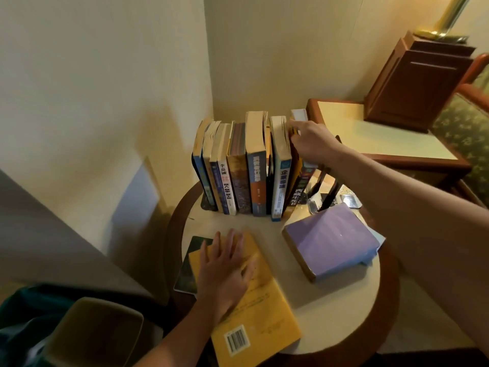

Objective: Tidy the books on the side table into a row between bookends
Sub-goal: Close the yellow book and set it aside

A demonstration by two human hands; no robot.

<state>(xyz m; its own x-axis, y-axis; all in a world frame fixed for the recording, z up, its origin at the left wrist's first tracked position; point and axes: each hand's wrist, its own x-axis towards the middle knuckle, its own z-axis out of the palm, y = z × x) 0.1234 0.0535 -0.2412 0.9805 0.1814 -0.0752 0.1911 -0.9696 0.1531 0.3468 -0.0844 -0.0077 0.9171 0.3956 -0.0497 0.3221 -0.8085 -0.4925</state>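
Mostly done: a row of upright books is stood at frame centre, at the back of the round worktop, its rightmost book gripped by the fingers of the right hand. A left bookend is glimpsed at the row's foot; the dark right bookend is stood apart, unseated. Still lying flat: a yellow book under the splayed left hand, a dark book beneath it, and a purple book at centre right.

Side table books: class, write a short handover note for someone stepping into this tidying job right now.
Left hand: flat, open, on the yellow book lying at the table's front.
Right hand: at the right end of the upright row, fingers on the top of the last books; grip unclear.
Done: about ten books upright at the back; left bookend placed.
Left: stand up the yellow book, the dark book beneath it and the purple book; close up the right bookend.
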